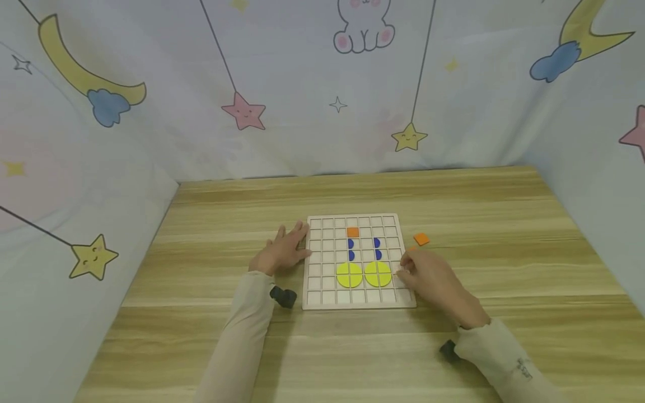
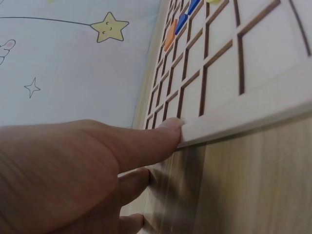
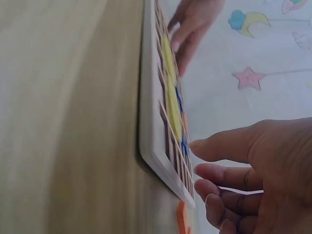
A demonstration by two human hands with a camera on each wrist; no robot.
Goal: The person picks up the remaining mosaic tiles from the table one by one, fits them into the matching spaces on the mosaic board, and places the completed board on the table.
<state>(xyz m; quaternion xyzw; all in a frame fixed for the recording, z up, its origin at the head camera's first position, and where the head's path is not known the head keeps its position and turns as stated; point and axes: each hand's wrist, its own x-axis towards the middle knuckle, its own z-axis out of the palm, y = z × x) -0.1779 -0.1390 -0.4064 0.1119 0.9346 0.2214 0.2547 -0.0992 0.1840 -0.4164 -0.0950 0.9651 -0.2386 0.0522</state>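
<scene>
A pale wooden grid board [image 1: 328, 268] lies on the table. Beside its left edge is my left hand [image 1: 283, 252], fingers extended, the thumb touching the rim in the left wrist view. My right hand [image 1: 435, 280] hovers at the board's right edge with fingers loosely bent; no piece shows between thumb and fingertips in the right wrist view. On the grid sit an orange square [image 1: 353, 232], several blue half-circles [image 1: 351, 255] in two columns, and yellow quarter pieces forming two discs [image 1: 344, 268]. Off the board, an orange square [image 1: 421, 239] lies near my right hand, which partly covers another orange piece [image 1: 411, 248].
The wood-grain table [image 1: 227, 224] extends around the board. Behind and at both sides hangs a pale cloth [image 1: 302, 145] printed with stars, moons and a white animal. A small black device [image 1: 284, 297] is at my left wrist, another [image 1: 449, 351] at my right.
</scene>
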